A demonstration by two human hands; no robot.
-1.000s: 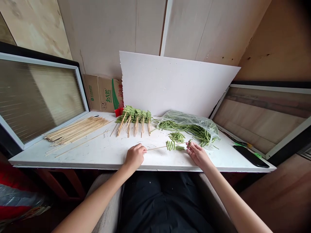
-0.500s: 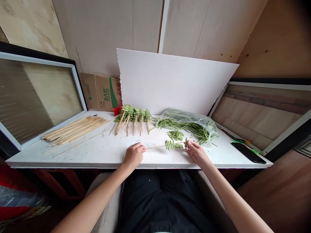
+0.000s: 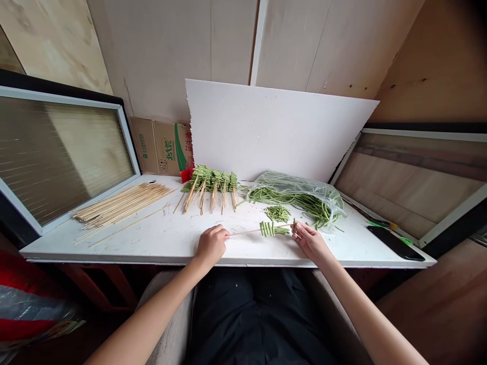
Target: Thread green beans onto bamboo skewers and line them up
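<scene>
My left hand (image 3: 212,243) is closed on the blunt end of a bamboo skewer (image 3: 243,233), held level just above the table front. Several short green bean pieces (image 3: 267,229) are threaded side by side along the skewer. At its right tip, my right hand (image 3: 309,239) pinches one more green bean piece (image 3: 295,225) between thumb and fingers. Just behind the skewer lies a small heap of cut bean pieces (image 3: 277,213). A few longer cut pieces (image 3: 282,230) lie on the table beside the threaded ones.
Loose bamboo skewers (image 3: 125,203) lie at the left. Finished bean skewers (image 3: 213,180) are stacked at the back, before a cardboard box (image 3: 155,147). Long beans fill a clear plastic bag (image 3: 300,182). A black phone (image 3: 395,243) lies right; a white board (image 3: 281,132) leans behind.
The view has shifted slightly, moving everything a little to the right in the picture. Both hands keep nearly the same pose, with the bean piece still at the skewer's tip.
</scene>
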